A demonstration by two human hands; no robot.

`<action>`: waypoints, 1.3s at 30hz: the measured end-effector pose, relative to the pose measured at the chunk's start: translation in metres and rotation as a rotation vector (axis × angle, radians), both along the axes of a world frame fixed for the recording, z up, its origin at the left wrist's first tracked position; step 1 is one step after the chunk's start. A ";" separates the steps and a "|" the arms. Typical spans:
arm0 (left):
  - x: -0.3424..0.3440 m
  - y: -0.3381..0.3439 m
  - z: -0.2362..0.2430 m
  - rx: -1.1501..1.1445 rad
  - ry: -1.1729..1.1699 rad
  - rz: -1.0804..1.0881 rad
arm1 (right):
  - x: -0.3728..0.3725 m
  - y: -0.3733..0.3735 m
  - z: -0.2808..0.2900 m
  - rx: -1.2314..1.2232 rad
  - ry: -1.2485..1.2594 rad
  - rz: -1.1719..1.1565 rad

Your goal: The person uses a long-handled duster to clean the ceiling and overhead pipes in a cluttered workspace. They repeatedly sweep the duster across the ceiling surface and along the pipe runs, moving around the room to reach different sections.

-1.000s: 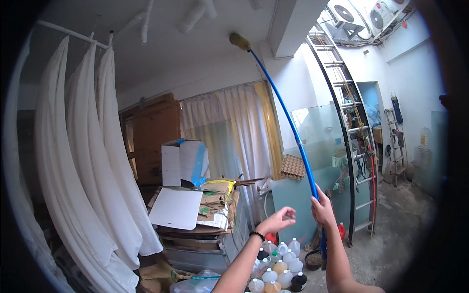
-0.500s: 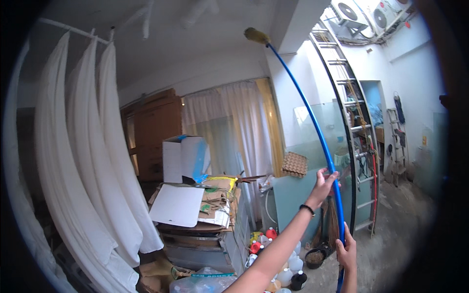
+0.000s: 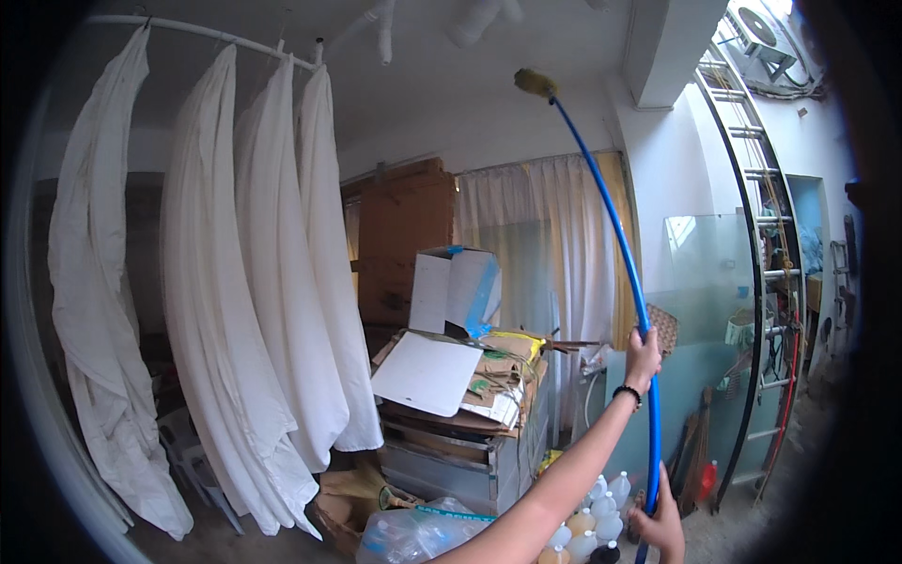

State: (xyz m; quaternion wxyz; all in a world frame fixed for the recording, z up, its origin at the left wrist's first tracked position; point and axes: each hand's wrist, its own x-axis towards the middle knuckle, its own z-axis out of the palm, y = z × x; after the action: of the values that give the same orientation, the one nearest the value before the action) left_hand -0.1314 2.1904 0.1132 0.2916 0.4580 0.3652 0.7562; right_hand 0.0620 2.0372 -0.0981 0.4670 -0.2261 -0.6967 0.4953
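Duster (image 3: 536, 83) is up by the ceiling (image 3: 451, 85), above the curtain (image 3: 526, 216), on a long blue pole (image 3: 615, 218); from where I stand I can't tell whether it touches anything. It looks soft and light, but out on a bowed, smooth pole it should feel top-heavy and whippy, perhaps slippery, so two well-spaced grips low down seem best. That's how it's held: the left hand (image 3: 643, 359) has its fingers wrapped round the pole higher up, and the right hand (image 3: 663, 523) curls its fingers round it below. A second ago the left hand was off the pole, its fingers loose. Since then the duster has ended up farther left of the beam (image 3: 662, 56), and the view has swung left.
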 end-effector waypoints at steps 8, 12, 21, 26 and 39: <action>-0.077 -0.016 0.019 0.033 0.020 0.264 | 0.026 -0.040 -0.046 0.108 -0.381 -0.129; -0.108 -0.018 0.028 0.046 0.012 0.300 | 0.045 -0.051 -0.047 0.015 -0.474 -0.143; -0.158 -0.040 0.041 0.028 0.081 0.420 | -0.008 -0.041 -0.072 -0.045 -0.326 -0.076; -0.155 -0.049 0.066 0.029 0.218 0.391 | -0.030 -0.050 -0.073 -0.100 -0.123 0.000; -0.036 -0.040 0.093 0.105 0.215 0.024 | -0.002 -0.034 -0.128 -0.223 -0.110 -0.226</action>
State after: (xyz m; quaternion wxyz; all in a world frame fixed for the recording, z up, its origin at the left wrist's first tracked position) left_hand -0.1677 2.1500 0.2057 0.2172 0.5467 0.3600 0.7241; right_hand 0.0602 2.0027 -0.2256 0.4528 -0.3805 -0.6320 0.5008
